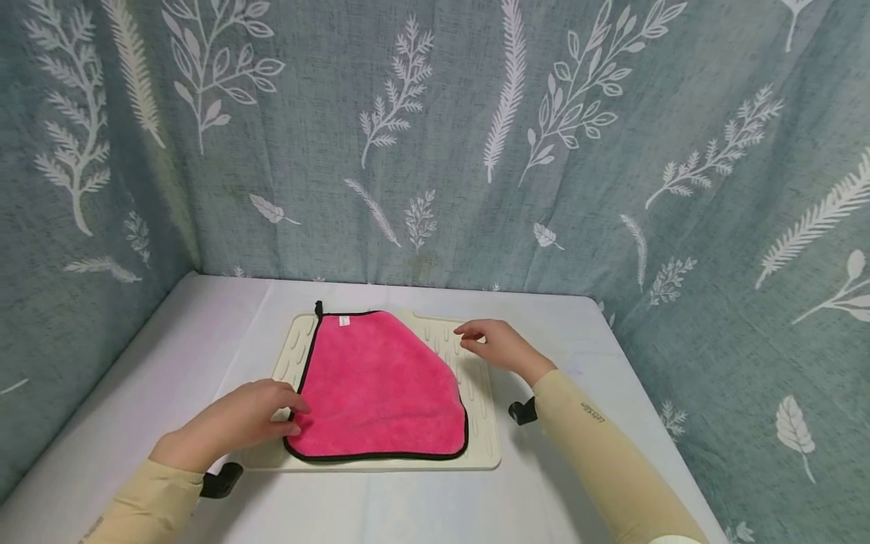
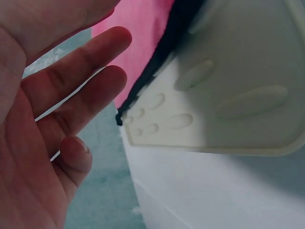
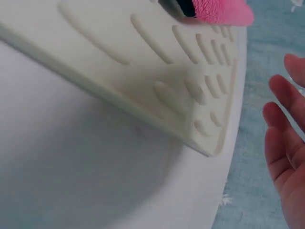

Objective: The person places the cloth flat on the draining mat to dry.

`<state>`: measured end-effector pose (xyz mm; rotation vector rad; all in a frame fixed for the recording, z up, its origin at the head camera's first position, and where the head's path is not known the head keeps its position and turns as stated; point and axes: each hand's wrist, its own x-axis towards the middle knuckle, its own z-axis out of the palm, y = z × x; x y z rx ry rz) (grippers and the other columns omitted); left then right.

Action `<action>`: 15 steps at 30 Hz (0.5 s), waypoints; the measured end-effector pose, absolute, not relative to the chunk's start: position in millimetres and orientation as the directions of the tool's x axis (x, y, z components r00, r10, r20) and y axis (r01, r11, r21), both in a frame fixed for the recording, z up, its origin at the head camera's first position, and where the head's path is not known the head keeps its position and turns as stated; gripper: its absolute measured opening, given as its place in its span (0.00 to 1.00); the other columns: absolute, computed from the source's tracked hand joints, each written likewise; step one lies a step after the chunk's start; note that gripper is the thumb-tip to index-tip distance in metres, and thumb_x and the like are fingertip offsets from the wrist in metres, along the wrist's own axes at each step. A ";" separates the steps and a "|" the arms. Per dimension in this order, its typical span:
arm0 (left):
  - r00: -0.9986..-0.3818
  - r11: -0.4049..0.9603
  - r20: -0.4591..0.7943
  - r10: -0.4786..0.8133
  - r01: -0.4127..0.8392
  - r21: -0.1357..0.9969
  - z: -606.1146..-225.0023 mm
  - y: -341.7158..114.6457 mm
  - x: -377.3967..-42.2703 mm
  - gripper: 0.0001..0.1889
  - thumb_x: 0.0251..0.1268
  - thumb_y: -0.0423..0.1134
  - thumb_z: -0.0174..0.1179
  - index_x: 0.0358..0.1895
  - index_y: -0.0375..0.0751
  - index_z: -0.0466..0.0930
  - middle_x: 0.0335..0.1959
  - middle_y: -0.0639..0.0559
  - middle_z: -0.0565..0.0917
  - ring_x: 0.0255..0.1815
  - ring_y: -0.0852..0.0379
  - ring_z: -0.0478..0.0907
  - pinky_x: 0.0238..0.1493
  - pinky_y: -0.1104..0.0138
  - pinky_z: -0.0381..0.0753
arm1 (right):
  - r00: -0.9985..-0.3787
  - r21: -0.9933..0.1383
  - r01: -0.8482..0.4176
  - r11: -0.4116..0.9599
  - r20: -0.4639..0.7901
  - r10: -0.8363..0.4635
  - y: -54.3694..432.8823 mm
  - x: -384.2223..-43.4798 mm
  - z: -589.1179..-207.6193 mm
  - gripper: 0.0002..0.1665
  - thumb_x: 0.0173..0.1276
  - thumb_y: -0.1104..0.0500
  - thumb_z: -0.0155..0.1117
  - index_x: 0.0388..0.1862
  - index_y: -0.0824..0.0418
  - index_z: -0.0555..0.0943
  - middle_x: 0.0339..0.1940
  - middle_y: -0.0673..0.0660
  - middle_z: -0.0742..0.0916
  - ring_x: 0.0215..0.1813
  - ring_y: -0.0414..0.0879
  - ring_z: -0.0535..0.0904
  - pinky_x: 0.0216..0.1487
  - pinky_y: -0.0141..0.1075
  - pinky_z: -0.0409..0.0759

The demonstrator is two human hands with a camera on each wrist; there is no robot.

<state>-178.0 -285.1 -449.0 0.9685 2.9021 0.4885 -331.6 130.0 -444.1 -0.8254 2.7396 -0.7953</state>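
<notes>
A pink cloth (image 1: 381, 393) with black edging lies over a cream board (image 1: 485, 423) with raised oval ridges. It has a small white label near its far left corner and a black loop at that corner. Its far right side runs slanted, without black trim showing, as if that corner were folded under. My left hand (image 1: 254, 415) is at the cloth's near left edge, thumb and fingers apart; the left wrist view shows its fingers (image 2: 81, 100) loosely extended. My right hand (image 1: 499, 346) hovers over the board's far right part, fingers loosely bent, holding nothing.
The board rests on a table covered in white cloth (image 1: 557, 325). Grey-green curtains (image 1: 326, 189) with white leaf patterns hang behind and along both sides. A black wrist mount (image 1: 220, 480) sits below each hand.
</notes>
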 end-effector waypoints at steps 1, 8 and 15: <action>-0.804 0.753 0.062 0.592 0.578 0.313 -450.2 -285.7 -177.7 0.11 0.51 0.37 0.76 0.38 0.47 0.87 0.33 0.63 0.80 0.35 0.59 0.77 0.37 0.63 0.79 | -0.827 -0.542 -0.462 0.701 -0.021 -0.562 126.6 -335.2 -444.8 0.19 0.73 0.54 0.63 0.61 0.54 0.81 0.50 0.48 0.85 0.53 0.44 0.78 0.52 0.41 0.79; -0.822 0.760 0.047 0.567 0.544 0.356 -456.4 -287.7 -175.9 0.11 0.52 0.35 0.75 0.39 0.46 0.87 0.33 0.64 0.80 0.34 0.61 0.76 0.37 0.65 0.79 | -0.784 -0.531 -0.495 0.688 -0.069 -0.617 101.7 -356.0 -450.9 0.19 0.75 0.56 0.61 0.62 0.56 0.80 0.49 0.47 0.85 0.55 0.44 0.78 0.56 0.41 0.77; -0.816 0.757 0.036 0.576 0.550 0.352 -460.4 -287.1 -174.3 0.10 0.52 0.36 0.75 0.37 0.50 0.87 0.32 0.66 0.78 0.34 0.64 0.74 0.36 0.65 0.78 | -0.749 -0.523 -0.515 0.678 -0.110 -0.654 82.2 -367.9 -461.4 0.19 0.73 0.58 0.63 0.61 0.56 0.81 0.47 0.47 0.86 0.55 0.44 0.79 0.58 0.41 0.76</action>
